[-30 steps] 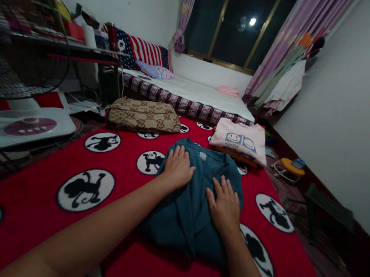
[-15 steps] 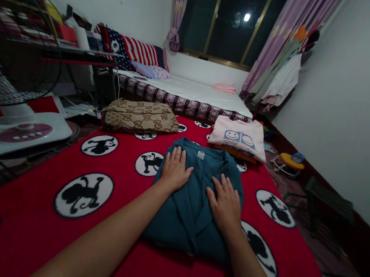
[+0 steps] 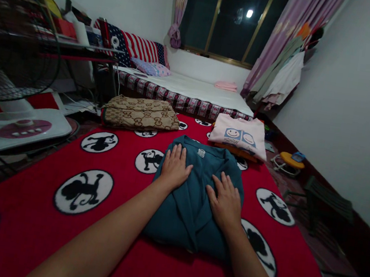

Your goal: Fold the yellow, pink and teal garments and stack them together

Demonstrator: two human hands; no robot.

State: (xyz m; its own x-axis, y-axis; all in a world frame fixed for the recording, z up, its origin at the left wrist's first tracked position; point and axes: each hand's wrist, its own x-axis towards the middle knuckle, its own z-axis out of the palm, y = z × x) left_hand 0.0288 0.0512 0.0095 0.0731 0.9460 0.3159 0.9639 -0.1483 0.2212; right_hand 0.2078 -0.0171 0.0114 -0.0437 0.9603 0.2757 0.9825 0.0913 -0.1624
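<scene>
A folded teal collared garment [image 3: 192, 204], collar pointing away from me, lies on the red blanket [image 3: 28, 222] patterned with white circles and black figures. Flat on its upper left part rests my left hand [image 3: 175, 168], fingers stretched out. My right hand [image 3: 226, 201] presses on its right side with fingers spread. Neither hand grips the cloth. Beyond it to the right is a folded pale pink sweatshirt [image 3: 239, 134] with a smiley print, on top of an orange-brown cloth. Folded tan patterned fabric [image 3: 142, 115] lies beyond it to the left.
A fan [image 3: 7, 54] on a white base stands at left, beside a cluttered desk [image 3: 90, 49]. A bed [image 3: 192, 89] with a white sheet is under the window. On the right are a yellow-topped stool [image 3: 292, 160], a dark stool [image 3: 329, 200] and hanging clothes [image 3: 284, 79].
Both hands stay in almost the same place on the teal garment. The view has shifted very slightly.
</scene>
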